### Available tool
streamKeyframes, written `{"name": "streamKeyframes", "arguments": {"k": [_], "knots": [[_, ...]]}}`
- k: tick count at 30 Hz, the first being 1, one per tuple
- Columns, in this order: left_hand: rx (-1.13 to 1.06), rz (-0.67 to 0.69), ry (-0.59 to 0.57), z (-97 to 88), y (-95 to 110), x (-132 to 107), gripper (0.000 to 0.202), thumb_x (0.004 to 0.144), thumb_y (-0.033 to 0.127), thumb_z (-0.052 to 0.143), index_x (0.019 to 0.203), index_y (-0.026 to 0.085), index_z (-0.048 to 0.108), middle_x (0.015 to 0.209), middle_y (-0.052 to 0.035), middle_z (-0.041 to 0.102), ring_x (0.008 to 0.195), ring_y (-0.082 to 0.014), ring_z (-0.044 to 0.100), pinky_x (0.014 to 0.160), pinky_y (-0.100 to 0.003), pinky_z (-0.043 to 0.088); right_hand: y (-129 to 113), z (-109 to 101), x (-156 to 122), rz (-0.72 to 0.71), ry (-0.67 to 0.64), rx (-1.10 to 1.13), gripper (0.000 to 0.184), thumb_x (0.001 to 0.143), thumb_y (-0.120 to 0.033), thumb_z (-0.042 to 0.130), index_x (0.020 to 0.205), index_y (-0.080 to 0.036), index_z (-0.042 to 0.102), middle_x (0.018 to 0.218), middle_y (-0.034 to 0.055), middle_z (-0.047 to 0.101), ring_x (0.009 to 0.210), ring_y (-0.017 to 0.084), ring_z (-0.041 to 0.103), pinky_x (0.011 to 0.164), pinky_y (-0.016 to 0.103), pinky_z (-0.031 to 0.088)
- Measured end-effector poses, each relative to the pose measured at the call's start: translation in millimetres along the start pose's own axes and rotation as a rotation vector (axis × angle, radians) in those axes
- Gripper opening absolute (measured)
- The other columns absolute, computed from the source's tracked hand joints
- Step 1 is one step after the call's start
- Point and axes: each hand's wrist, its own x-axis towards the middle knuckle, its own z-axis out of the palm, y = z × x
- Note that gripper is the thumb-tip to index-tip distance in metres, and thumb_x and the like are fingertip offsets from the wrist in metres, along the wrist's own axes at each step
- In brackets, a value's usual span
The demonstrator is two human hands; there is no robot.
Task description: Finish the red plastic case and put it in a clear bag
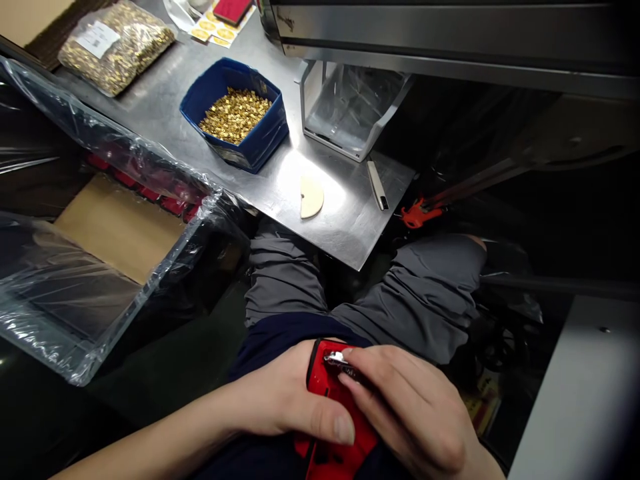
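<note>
Down in my lap, my left hand (285, 400) clasped the red part (330, 390) by its sides, thumb across it, while my right hand (410, 413) held the small metal piece (336, 360) at its top; it seemed light, stiff, smooth plastic, best held by the edges.

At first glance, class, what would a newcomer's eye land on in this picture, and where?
Bottom centre, the left hand and right hand grip a red plastic part over the lap, fingertips on its small silver metal piece. Upper middle, a dark blue plastic tub of tiny gold-coloured metal pieces sits on the shiny steel table, with a clear plastic bag of similar pieces top left.
</note>
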Motion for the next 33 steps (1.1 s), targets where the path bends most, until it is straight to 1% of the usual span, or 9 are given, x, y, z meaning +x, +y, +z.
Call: {"name": "streamKeyframes", "arguments": {"k": [4,6,9,12,17,22,28,31,33], "knots": [[0.005,-0.003,-0.026,-3.6,-1.5,-0.1,0.039,0.073,0.042,0.084,0.093,0.013,0.066,0.085,-0.0031,0.06,0.082,-0.0172,0.054,0.078,-0.029,0.047,0.0,-0.5,-1.9,-0.016,0.008,0.009,0.032,0.092,-0.004,0.063,0.123,-0.007,0.063,0.097,0.0132,0.072,0.088,0.022,0.067,0.075,0.035,0.057],[0.018,-0.005,-0.037,-4.7,-1.6,0.3,0.039,0.073,0.042,0.084,0.093,0.013,0.067,0.085,-0.0041,0.06,0.084,-0.0188,0.055,0.08,-0.031,0.047,0.4,-0.9,-2.5,-0.026,0.008,0.003,0.031,0.092,-0.004,0.063,0.123,-0.005,0.064,0.095,0.0135,0.071,0.087,0.022,0.067,0.075,0.035,0.057],[0.025,-0.014,-0.022,-3.9,-0.7,1.0,0.041,0.073,0.045,0.083,0.093,0.014,0.067,0.084,-0.0041,0.06,0.086,-0.0212,0.057,0.084,-0.034,0.049,1.4,-0.9,-1.6,-0.032,-0.003,-0.017,0.028,0.093,-0.004,0.062,0.121,-0.005,0.065,0.092,0.0137,0.071,0.086,0.022,0.067,0.073,0.035,0.057],[0.031,-0.041,-0.009,-2.5,0.5,1.0,0.041,0.071,0.046,0.083,0.091,0.014,0.066,0.084,-0.004,0.059,0.09,-0.0234,0.058,0.085,-0.035,0.049,2.1,-0.4,0.0,-0.06,0.02,-0.051,0.027,0.093,-0.003,0.062,0.119,-0.004,0.065,0.091,0.0146,0.071,0.084,0.022,0.068,0.072,0.035,0.058],[0.022,-0.074,0.0,-3.1,1.0,-0.4,0.041,0.072,0.045,0.083,0.093,0.013,0.066,0.09,-0.0058,0.061,0.085,-0.0205,0.056,0.082,-0.033,0.047,1.6,1.3,-0.7,-0.105,0.044,-0.143,0.027,0.094,-0.006,0.062,0.12,-0.002,0.063,0.087,0.0159,0.072,0.081,0.024,0.068,0.068,0.036,0.058],[0.042,-0.081,-0.009,-3.9,0.5,0.4,0.04,0.073,0.042,0.082,0.094,0.012,0.068,0.091,-0.0054,0.061,0.083,-0.018,0.053,0.077,-0.029,0.045,-0.2,2.2,-2.7,-0.108,0.031,-0.203,0.03,0.092,-0.006,0.064,0.122,-0.001,0.062,0.089,0.0167,0.072,0.082,0.025,0.068,0.071,0.037,0.059],[0.059,-0.079,-0.015,-7.0,-0.2,1.6,0.032,0.074,0.034,0.081,0.094,0.012,0.069,0.086,-0.0023,0.059,0.077,-0.0152,0.051,0.069,-0.025,0.042,-1.8,1.3,-3.9,-0.071,-0.015,-0.194,0.034,0.094,-0.007,0.064,0.127,-0.002,0.059,0.093,0.0155,0.071,0.086,0.024,0.067,0.075,0.036,0.058],[0.062,-0.081,-0.021,-9.0,-1.6,1.5,0.032,0.074,0.034,0.081,0.093,0.012,0.069,0.086,-0.0022,0.06,0.077,-0.0149,0.051,0.069,-0.025,0.043,-3.0,1.8,-5.7,-0.036,-0.047,-0.165,0.034,0.095,-0.007,0.062,0.128,-0.003,0.059,0.094,0.0152,0.07,0.086,0.024,0.067,0.075,0.036,0.057],[0.056,-0.086,-0.025,-10.5,-3.0,1.2,0.033,0.073,0.035,0.083,0.093,0.012,0.069,0.086,-0.0024,0.06,0.078,-0.0153,0.053,0.07,-0.025,0.044,-2.2,2.3,-7.9,-0.011,-0.053,-0.096,0.033,0.095,-0.005,0.061,0.127,-0.005,0.059,0.094,0.014,0.07,0.085,0.022,0.066,0.074,0.034,0.056]]}}
